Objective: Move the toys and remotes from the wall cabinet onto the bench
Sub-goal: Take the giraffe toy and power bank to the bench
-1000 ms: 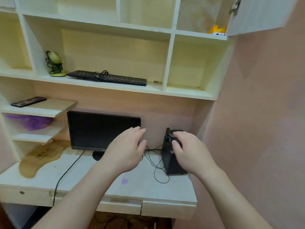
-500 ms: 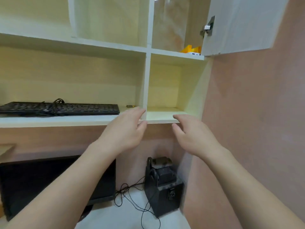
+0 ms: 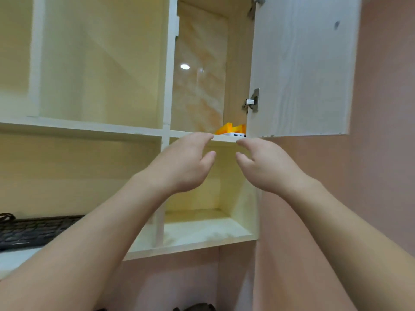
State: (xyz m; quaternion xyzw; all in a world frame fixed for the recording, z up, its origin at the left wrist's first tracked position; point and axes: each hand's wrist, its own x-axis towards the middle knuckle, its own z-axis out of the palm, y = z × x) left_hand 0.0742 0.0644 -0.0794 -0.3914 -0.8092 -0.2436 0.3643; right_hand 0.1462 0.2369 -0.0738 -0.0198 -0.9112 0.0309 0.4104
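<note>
An orange toy (image 3: 229,128) sits at the front right of the upper cabinet compartment, and a small white device (image 3: 237,135) lies in front of it on the shelf edge (image 3: 224,138). Most of both is hidden by the shelf. My left hand (image 3: 184,162) is raised just below that shelf edge, fingers apart and empty. My right hand (image 3: 267,163) is beside it to the right, also spread and empty, its fingertips just under the white device. Neither hand touches the objects.
The cabinet door (image 3: 301,66) hangs open to the right with a metal hinge (image 3: 251,101). A black keyboard (image 3: 33,230) lies on the lower shelf at left. A pink wall (image 3: 381,153) closes the right side. A dark object (image 3: 197,307) shows at the bottom edge.
Both hands have risen from the desk and the black box up to the edge of the upper cabinet shelf. The view has tilted upward; the monitor and desk have left the frame.
</note>
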